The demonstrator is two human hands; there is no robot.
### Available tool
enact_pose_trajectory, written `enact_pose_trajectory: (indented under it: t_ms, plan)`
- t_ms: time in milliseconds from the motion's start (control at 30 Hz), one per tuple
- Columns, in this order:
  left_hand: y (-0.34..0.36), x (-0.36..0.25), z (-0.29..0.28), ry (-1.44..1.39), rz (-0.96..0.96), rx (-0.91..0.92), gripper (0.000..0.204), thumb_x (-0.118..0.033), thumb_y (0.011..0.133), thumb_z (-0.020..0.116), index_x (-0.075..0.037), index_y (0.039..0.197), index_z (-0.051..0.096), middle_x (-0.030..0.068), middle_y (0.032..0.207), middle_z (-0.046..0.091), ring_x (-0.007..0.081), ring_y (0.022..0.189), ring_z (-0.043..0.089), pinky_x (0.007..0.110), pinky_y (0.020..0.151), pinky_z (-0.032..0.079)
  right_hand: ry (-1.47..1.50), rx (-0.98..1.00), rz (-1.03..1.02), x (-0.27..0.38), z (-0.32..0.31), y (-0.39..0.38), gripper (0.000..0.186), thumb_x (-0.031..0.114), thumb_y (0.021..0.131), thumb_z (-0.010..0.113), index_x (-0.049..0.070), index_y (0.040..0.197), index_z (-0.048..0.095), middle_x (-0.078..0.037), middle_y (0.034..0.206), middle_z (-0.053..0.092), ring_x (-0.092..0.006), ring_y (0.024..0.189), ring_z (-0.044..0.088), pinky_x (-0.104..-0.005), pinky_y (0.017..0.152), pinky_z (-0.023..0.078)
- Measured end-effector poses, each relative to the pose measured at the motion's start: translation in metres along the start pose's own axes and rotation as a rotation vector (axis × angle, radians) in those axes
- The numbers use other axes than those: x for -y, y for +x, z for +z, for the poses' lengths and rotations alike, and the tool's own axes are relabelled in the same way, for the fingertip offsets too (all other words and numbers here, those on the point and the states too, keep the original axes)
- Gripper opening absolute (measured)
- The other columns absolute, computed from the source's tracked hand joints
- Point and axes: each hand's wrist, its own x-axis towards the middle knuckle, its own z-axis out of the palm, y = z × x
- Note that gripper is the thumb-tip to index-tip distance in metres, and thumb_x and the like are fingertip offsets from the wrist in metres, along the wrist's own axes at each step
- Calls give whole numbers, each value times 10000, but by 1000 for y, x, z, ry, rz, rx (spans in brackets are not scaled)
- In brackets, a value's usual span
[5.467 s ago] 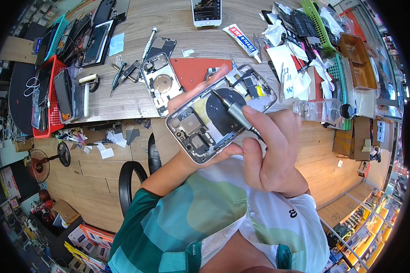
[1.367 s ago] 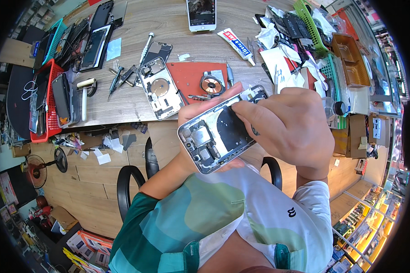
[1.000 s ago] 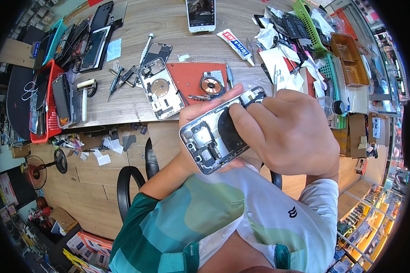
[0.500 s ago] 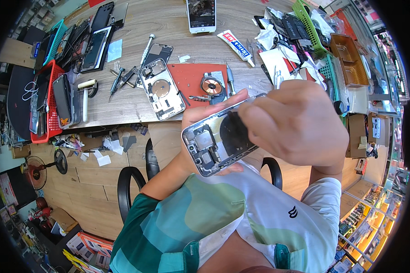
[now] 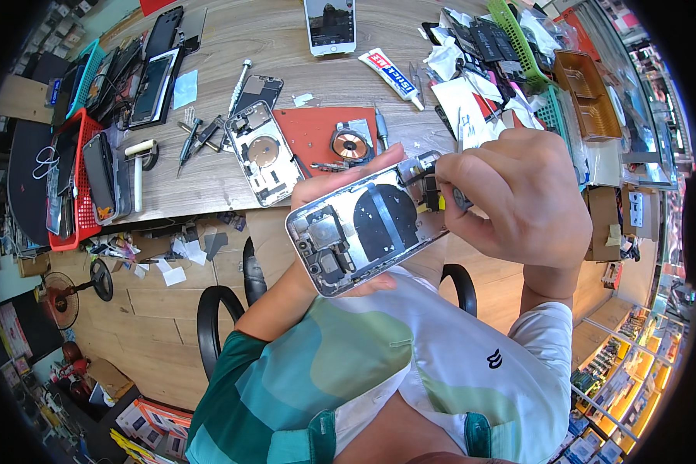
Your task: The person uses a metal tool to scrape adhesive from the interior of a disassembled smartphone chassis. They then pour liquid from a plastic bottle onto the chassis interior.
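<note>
— While the left hand (image 5: 317,188) holds that opened-up phone (image 5: 373,224) in the air by the tabletop's (image 5: 274,46) near edge, what's the right hand (image 5: 518,197) up to?

— Fingers bunched at the phone's right end, pinching some dark piece (image 5: 462,199), mostly hidden, can't tell what. Left fingers wrap the long edges. Btw, a copper coil part (image 5: 349,145) lies on the red mat (image 5: 305,128) beyond.

Left hand (image 5: 321,186) cupped, palm up, fingers extended; left forearm (image 5: 280,303) slanting inward; right hand (image 5: 522,197) palm down, fingers curled.
</note>
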Motion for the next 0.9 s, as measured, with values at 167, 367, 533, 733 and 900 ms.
enact_pose_trajectory:
  t_ms: [167, 367, 533, 733, 900]
  plan:
    - [0, -2, 1, -7, -17, -5, 1044, -364, 717, 988, -103, 1466, 309, 387, 1554, 408, 476, 1475, 432, 565, 1209, 381, -7, -1, 2, 1, 0, 0, 264, 36, 645, 780, 85, 881, 673, -30, 673, 636, -236, 525, 564, -359, 498, 387]
    - [1, -2, -1, 19, 16, 11, 1063, -356, 713, 992, -93, 1477, 301, 375, 1556, 412, 468, 1481, 428, 558, 1209, 386, 18, -177, 88, 13, -3, 1, 252, 18, 699, 781, 69, 937, 716, -47, 766, 704, -246, 624, 632, -360, 610, 482]
    - [4, -4, -1, 45, 9, 5, 1066, -317, 716, 993, -89, 1487, 294, 363, 1574, 394, 460, 1493, 412, 548, 1207, 395, 407, -616, 137, 21, -8, -16, 263, 229, 1041, 566, 14, 1189, 600, -246, 1023, 712, -299, 919, 684, -417, 837, 563]
    - [7, -7, -1, 85, -32, -69, 1098, -312, 711, 997, -92, 1491, 255, 377, 1597, 343, 458, 1507, 388, 533, 1200, 407, 501, -921, 174, 39, 16, -38, 460, 463, 1122, 431, 34, 1266, 512, -299, 1105, 645, -281, 949, 649, -320, 750, 561]
    - [9, -14, 10, 83, -106, -188, 1094, -330, 695, 1004, -90, 1473, 274, 386, 1584, 359, 440, 1495, 412, 514, 1181, 437, 647, -1039, 256, 71, 64, -17, 348, 362, 1080, 556, 57, 1238, 497, -259, 1047, 698, -271, 868, 681, -328, 747, 551]
